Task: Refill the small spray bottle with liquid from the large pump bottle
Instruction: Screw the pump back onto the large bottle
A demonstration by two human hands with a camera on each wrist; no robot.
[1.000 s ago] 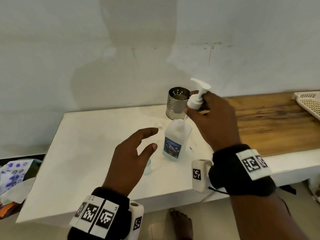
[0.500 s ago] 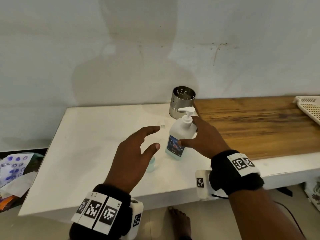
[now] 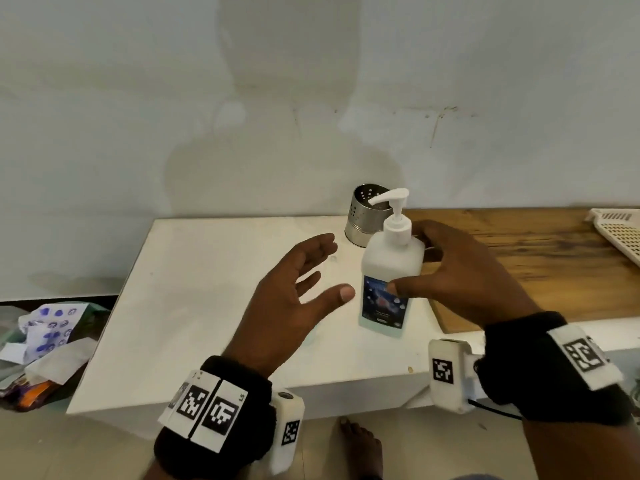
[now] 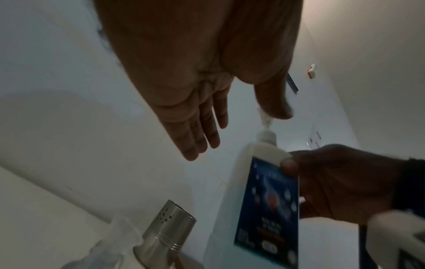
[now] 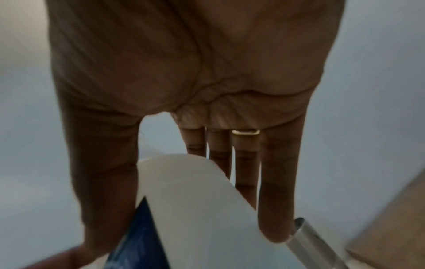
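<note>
The large white pump bottle (image 3: 391, 261) with a blue label has its pump head fitted and sits over the white table (image 3: 194, 306), slightly tilted. My right hand (image 3: 415, 265) grips its body, thumb on the label and fingers behind; the right wrist view shows the pump bottle (image 5: 195, 200) against my palm. My left hand (image 3: 332, 268) hovers open just left of it, touching nothing. The small spray bottle (image 3: 310, 336) is mostly hidden under my left hand; the spray bottle (image 4: 119, 242) shows as a blurred clear shape in the left wrist view.
A perforated metal cup (image 3: 363, 216) stands right behind the pump bottle. A wooden board (image 3: 536, 265) lies to the right, with a white basket (image 3: 620, 230) at its far end. Bags and paper (image 3: 48, 337) lie on the floor to the left.
My right hand held the pump head above the open bottle, set it back on, and now grips the bottle's body. My left hand has stayed hovering open.
</note>
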